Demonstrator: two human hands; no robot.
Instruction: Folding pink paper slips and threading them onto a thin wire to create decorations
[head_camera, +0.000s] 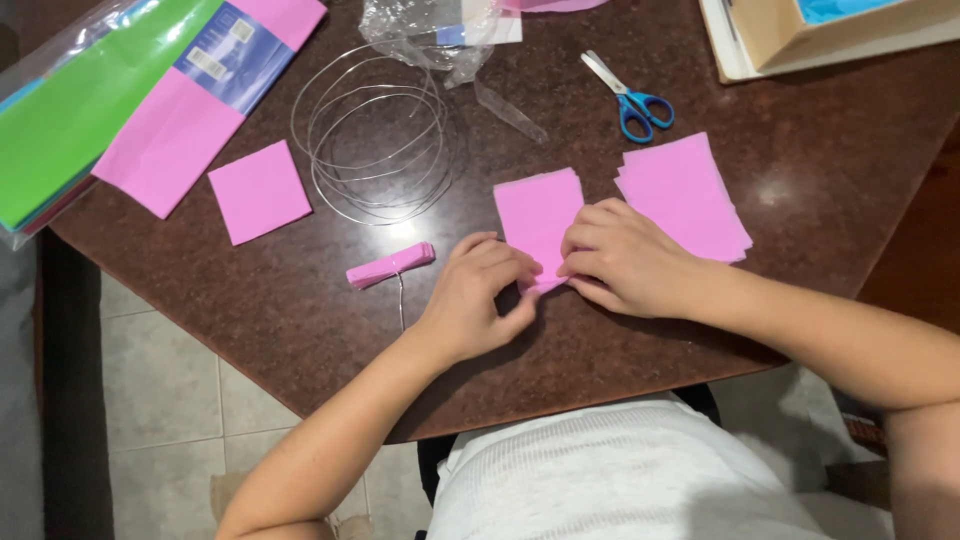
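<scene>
Pink tissue squares, stacked, sit at the centre of the frame, and both my hands are pinching their near edge. My left hand has its fingers curled closed on the lower corner; my right hand presses and pinches the same edge from the other side. I judge this to be the start of pleating: only the near edge looks creased, while the rest of the stack lies flat on the dark worktop.

One piece looks finished: a folded pink strip left of my left hand, with a thin wire running from its middle toward the near edge. Right of my right hand waits another stack of pink squares, unfolded. Further left lies a single pink square. Beyond it rests a coil of wire, and blue-handled scissors lie toward the upper right. At upper left is the pack of coloured paper. So, by my reckoning, one done and several remaining.
</scene>
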